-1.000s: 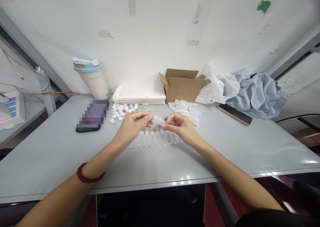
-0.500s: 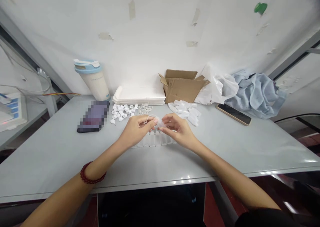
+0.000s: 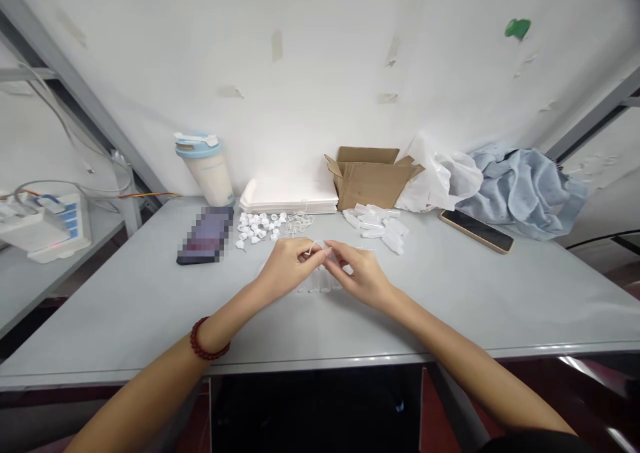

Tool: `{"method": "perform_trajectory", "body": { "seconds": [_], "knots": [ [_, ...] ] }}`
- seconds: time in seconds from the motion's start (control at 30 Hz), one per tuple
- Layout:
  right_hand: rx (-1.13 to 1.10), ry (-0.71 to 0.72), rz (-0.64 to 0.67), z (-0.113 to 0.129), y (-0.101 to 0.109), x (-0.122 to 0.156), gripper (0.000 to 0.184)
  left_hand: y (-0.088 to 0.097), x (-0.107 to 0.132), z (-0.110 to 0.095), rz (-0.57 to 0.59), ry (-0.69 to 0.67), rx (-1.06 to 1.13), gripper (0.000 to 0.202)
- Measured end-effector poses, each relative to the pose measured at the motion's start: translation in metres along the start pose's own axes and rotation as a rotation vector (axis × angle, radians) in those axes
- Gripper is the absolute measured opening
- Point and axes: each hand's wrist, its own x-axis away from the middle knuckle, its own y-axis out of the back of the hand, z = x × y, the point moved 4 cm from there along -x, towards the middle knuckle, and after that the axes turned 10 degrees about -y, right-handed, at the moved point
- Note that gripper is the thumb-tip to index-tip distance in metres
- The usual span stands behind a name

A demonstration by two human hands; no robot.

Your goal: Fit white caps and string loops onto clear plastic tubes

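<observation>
The head camera is looking forward and down from the near side of the grey table (image 3: 465, 293), facing the white wall (image 3: 320, 93); it is catching the left hand (image 3: 290, 265) and right hand (image 3: 364, 274) close, just below mid-frame, though fingertip detail is perhaps blurring.

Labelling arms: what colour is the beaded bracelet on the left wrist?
The bracelet is dark red; the head view, the only one, shows it.
</observation>
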Motion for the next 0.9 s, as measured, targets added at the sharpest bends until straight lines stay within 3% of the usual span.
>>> {"method": "perform_trajectory", "body": {
  "seconds": [0.13, 0.37, 0.9],
  "knots": [
    [-0.059, -0.054, 0.018, -0.0042, -0.0004, -0.0018, 0.029, 0.0020, -0.0006, -0.0005, -0.041, -0.014, -0.011, 0.024],
    [-0.020, 0.029, -0.027, -0.0058, -0.0013, -0.0018, 0.030, -0.0010, 0.0030, 0.0000, -0.128, 0.104, 0.201, 0.021],
    [-0.049, -0.099, -0.002, -0.0034, -0.0070, 0.0015, 0.023, 0.0040, 0.0030, 0.0024, -0.018, 0.212, 0.236, 0.028]
  ]
}}
